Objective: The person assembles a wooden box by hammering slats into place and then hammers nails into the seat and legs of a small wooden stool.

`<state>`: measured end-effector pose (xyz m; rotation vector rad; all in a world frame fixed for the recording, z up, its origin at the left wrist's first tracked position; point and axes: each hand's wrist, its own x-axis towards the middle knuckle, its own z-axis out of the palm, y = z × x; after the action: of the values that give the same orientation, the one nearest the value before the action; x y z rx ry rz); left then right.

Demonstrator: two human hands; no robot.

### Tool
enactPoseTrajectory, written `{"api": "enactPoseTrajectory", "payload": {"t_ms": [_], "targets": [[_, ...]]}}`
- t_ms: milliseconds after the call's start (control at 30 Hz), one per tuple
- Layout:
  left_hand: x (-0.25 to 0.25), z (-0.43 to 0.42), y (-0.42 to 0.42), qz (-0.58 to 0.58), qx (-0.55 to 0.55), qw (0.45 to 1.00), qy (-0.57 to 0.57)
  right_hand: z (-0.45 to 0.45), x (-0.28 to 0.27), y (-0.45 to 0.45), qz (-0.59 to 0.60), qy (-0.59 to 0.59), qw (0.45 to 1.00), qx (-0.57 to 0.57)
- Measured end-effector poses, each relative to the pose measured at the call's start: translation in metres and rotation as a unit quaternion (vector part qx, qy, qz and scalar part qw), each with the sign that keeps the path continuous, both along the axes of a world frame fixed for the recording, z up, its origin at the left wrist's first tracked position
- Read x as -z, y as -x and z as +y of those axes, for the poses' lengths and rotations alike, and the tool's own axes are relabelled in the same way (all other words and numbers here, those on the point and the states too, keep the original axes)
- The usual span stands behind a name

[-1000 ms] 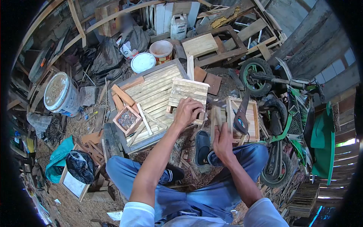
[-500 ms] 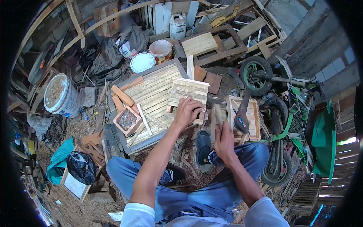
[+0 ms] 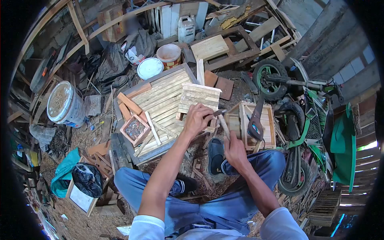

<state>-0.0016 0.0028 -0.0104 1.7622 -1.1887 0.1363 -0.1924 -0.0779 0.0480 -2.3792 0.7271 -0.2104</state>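
Right hand [image 3: 236, 153] is wrapped snug around the hammer's handle [image 3: 225, 127], with the hammer head [image 3: 219, 112] up by the edge of the small slatted wood piece [image 3: 199, 98]. Left hand [image 3: 198, 121] has its fingers bent over that piece's near side, can't tell how tight. The piece sits over the slatted panel [image 3: 162, 102], open wooden box [image 3: 267, 123] off to the right.

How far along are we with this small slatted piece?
Looks done: the slats of the wooden piece lie side by side as one panel. In hand: the left hand steadies it; the right hand holds the hammer, its head by the lower right corner. Left: probably fastening there, but I can't make out any nail to judge how much.
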Motion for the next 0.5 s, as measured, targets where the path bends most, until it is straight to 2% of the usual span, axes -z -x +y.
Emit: {"api": "enactPoseTrajectory", "payload": {"t_ms": [167,300,433,500], "targets": [[0.0,0.002,0.0,0.008,0.012,1.0,-0.001,0.015,-0.025,0.002,-0.092,-0.046,0.994,0.037],[0.001,0.0,0.0,0.005,-0.005,1.0,-0.012,0.003,0.0,-0.001,0.038,0.016,0.999,-0.003],[0.0,0.003,0.001,0.013,0.009,1.0,-0.009,0.01,-0.015,-0.001,-0.067,-0.04,0.996,0.036],[0.0,0.001,0.002,0.003,-0.005,1.0,0.005,0.005,-0.001,0.001,-0.017,-0.015,0.999,0.023]]}}
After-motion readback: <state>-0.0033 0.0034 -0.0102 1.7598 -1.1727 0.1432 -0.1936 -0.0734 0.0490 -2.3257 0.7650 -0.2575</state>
